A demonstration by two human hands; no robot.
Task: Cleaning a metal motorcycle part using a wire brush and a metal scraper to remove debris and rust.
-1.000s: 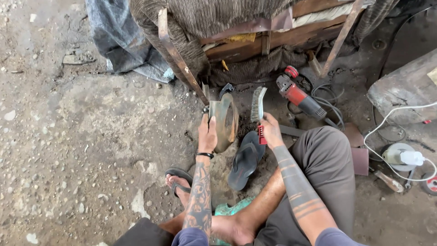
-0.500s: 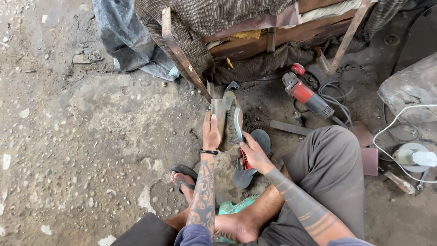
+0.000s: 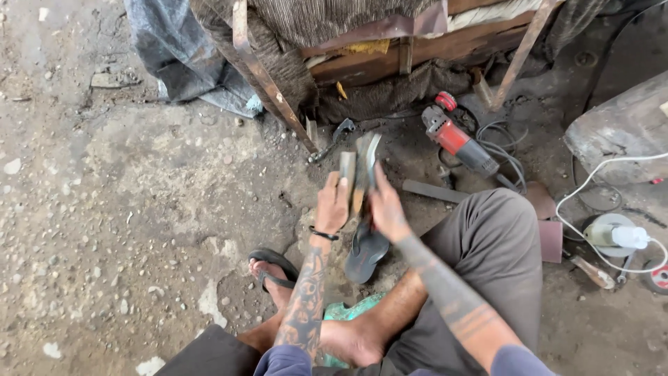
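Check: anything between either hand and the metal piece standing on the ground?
Nothing visible. The left hand grips the upright metal piece directly, and the right hand brings a curved blade tool against it. The black sandal lies below, clear of both.

Rough dirt-and-concrete floor (image 3: 125,209). Red angle grinder (image 3: 456,139) lies on it; black sandal (image 3: 365,251) lower-left of grinder, flat metal bar (image 3: 431,191) just below it.

2 hands (image 3: 334,205), 2 sandals (image 3: 365,251), 1 red angle grinder (image 3: 456,139).
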